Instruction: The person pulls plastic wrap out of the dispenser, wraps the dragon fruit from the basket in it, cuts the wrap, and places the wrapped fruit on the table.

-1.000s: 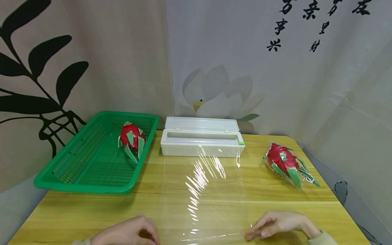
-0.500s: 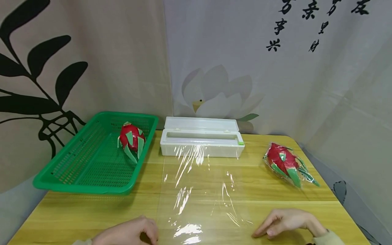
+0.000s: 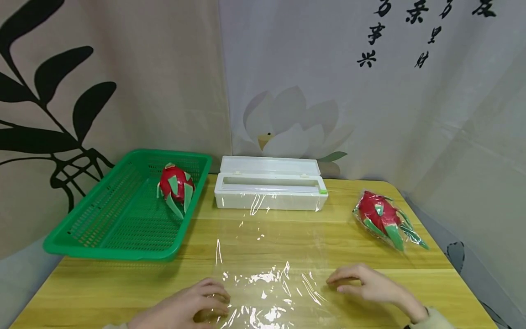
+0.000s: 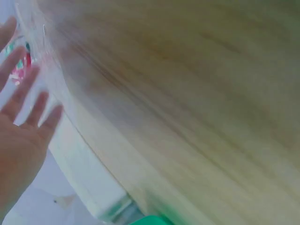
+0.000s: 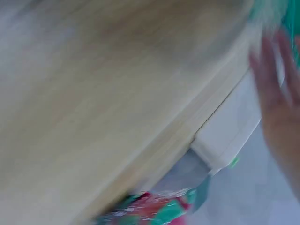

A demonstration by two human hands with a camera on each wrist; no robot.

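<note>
A clear sheet of cling film [image 3: 263, 256] runs from a white cling film dispenser [image 3: 269, 192] toward the front of the table. In the head view my left hand [image 3: 189, 305] is at the film's left edge. Its fingers are spread in the left wrist view, where the hand [image 4: 21, 122] is blurred. Across the film, my right hand [image 3: 371, 285] is beside the right edge with fingers extended. The right wrist view shows that hand [image 5: 281, 89] blurred, with nothing in its fingers. A film-wrapped dragon fruit [image 3: 380, 217] lies at the right; another dragon fruit [image 3: 176, 185] is inside the green basket [image 3: 119, 252].
The dispenser's lid [image 3: 269, 165] is raised at the table's back edge, near the printed curtain [image 3: 370, 114]. The basket stands at the left, its corner close to the table's side. Wood grain of the table [image 3: 123, 283] shows through the film.
Both hands have moved forward from the near end of the film, the left also shifting rightward. Glints on the film have moved nearer the front, and its surface shows more wrinkles there.
</note>
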